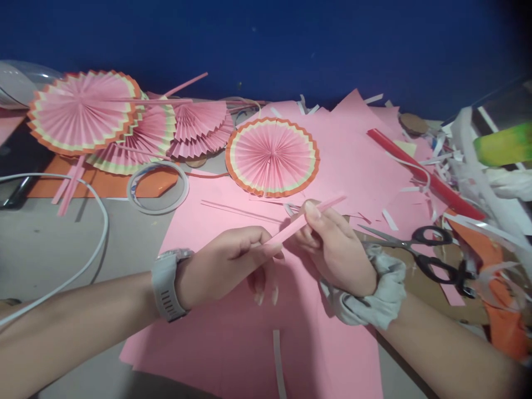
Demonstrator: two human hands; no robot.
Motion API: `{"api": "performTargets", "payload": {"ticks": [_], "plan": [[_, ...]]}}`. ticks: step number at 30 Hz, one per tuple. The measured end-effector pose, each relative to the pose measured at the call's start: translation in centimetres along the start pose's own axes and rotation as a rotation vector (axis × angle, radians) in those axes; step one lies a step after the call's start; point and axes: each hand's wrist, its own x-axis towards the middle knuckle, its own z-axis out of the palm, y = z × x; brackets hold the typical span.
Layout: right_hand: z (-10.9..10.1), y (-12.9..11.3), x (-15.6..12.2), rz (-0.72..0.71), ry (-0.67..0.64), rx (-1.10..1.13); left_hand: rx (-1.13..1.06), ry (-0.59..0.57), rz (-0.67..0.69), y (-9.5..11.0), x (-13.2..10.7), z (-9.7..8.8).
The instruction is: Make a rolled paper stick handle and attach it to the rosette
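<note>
Both my hands pinch a narrow folded pink paper strip (322,206) above a large pink paper sheet (249,343). My left hand (224,263), with a grey watch on its wrist, grips the strip's lower end. The upper part is gripped by my right hand (332,246), which has a grey scrunchie at the wrist. The strip slants up to the right, its tip free. A round pleated pink fan (272,157) with cream and orange rim lies just beyond the hands.
Black-handled scissors (419,249) lie open to the right. More pleated fans (83,111) are stacked at the back left, by a tape ring (158,188) and a white cable (95,244). A red tube (428,177) and paper scraps crowd the right side.
</note>
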Motion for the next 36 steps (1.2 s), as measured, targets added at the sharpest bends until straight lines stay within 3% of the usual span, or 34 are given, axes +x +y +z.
{"api": "performTargets", "payload": {"ticks": [3,7,9,12,17,26,36], "plan": [[0.02,-0.21,-0.07,-0.01,-0.004,-0.04,0.018,0.032,0.027,-0.14,-0.1,0.13],[0.4,-0.69,-0.35,-0.017,-0.15,-0.357,0.071,0.045,0.052,-0.12,-0.13,0.31],[0.5,-0.81,-0.4,-0.046,-0.137,-0.402,0.086,0.05,0.059,-0.07,-0.15,0.38],[0.47,-0.76,-0.37,-0.075,-0.046,-0.359,0.118,0.054,0.077,-0.04,-0.25,0.49],[0.39,-0.59,-0.41,-0.05,-0.015,-0.35,0.16,0.065,0.086,-0.12,-0.37,0.59],[0.25,-0.53,-0.41,-0.026,-0.059,-0.279,0.029,0.045,0.039,0.04,-0.32,0.5],[0.24,-0.74,-0.36,0.006,-0.12,-0.244,0.08,0.057,0.066,-0.11,-0.19,0.37]]}}
